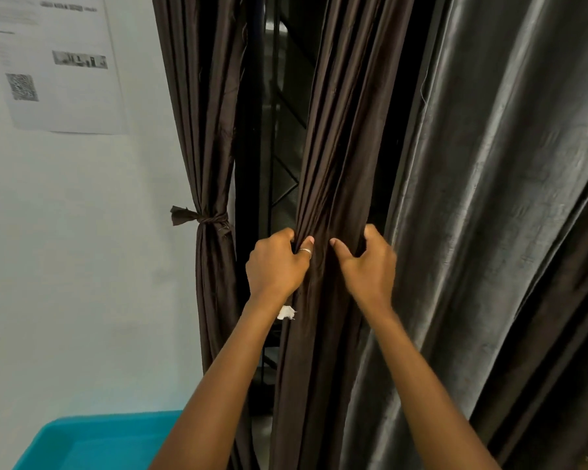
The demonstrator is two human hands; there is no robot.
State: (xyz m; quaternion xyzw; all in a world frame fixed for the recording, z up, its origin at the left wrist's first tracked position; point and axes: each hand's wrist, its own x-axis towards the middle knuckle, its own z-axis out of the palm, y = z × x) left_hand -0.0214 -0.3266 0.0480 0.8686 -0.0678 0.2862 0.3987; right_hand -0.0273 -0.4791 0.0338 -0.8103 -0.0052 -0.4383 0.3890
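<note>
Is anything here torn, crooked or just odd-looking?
A small frayed white scrap shows at the edge of the brown curtain, just below the left hand; its colour matches nothing nearby. Higher up, a loose thread dangles along the edge of the grey curtain.

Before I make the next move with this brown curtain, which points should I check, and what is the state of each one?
1. Left hand grips the brown curtain: ok.
2. Right hand grips it too: ok.
3. Folds bunched between both hands: ok.
4. Gray curtain kept out of the grip: cannot tell.
5. Tie ready: cannot tell; only a white scrap shows by the left wrist.
6. Side curtain already tied back: ok.
</note>
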